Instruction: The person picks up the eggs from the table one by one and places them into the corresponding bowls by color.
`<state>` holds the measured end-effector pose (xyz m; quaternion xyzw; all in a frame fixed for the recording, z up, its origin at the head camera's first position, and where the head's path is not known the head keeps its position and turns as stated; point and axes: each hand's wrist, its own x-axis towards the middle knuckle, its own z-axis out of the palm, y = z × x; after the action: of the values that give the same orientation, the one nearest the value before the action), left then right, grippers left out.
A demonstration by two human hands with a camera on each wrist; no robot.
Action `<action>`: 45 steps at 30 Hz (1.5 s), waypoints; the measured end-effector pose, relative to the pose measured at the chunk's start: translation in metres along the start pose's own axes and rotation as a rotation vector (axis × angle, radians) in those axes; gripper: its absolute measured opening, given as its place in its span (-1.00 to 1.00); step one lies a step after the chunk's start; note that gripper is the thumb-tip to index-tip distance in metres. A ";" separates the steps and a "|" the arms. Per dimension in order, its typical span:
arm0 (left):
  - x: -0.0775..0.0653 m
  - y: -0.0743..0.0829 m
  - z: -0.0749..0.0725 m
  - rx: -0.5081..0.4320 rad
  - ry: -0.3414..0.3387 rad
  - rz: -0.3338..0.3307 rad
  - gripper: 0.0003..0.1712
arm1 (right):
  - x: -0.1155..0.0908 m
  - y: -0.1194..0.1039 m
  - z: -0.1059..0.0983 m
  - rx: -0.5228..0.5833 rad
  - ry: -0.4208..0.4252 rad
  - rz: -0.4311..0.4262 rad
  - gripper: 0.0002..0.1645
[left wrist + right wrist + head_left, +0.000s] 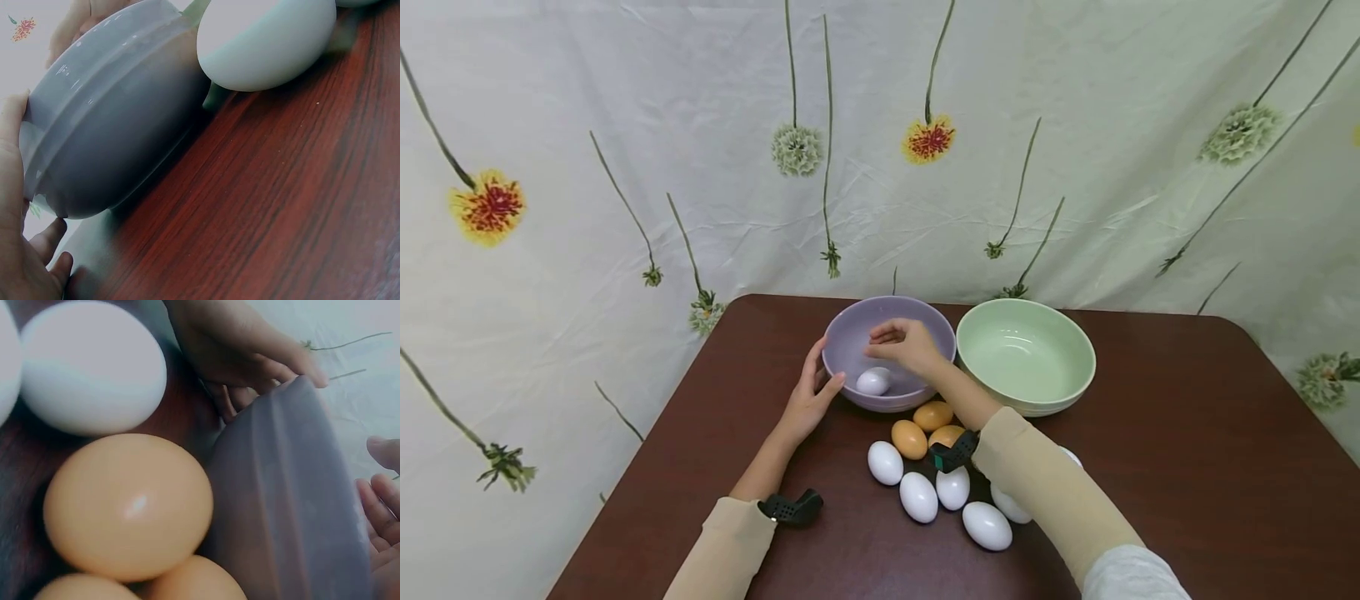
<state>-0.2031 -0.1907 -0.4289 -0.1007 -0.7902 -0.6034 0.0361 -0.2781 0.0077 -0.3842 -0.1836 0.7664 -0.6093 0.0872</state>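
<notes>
A purple bowl (889, 404) stands on the table, with one white egg (872, 382) lying inside near its front wall. My left hand (803, 406) holds the bowl's left side, thumb at the rim and fingers around the outer wall; in the left wrist view those fingers reach beneath the bowl's curve. Over the bowl's opening is my right hand (908, 345), its fingers loosely bent and nothing between them. The egg sits just below and left of its fingertips. In the right wrist view a brown egg (128, 506) shows large beside the bowl.
Right beside the purple bowl stands a green bowl (1026, 407) with a bare inside. Several brown eggs (909, 439) and several white eggs (918, 497) lie loose in front of the bowls, some partly covered by the right forearm. Behind the table (1187, 433) hangs a flowered cloth (880, 208).
</notes>
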 end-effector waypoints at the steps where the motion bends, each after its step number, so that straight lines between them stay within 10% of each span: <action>1: 0.000 0.000 0.000 0.000 0.001 0.000 -0.18 | -0.002 -0.001 -0.002 0.003 -0.006 -0.004 -0.60; 45: 0.001 -0.003 0.001 0.001 0.011 0.010 -0.18 | -0.125 0.009 -0.088 0.071 0.100 -0.042 -0.61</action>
<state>-0.2044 -0.1901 -0.4318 -0.1013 -0.7896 -0.6036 0.0436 -0.1961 0.1375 -0.3829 -0.1656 0.7438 -0.6462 0.0425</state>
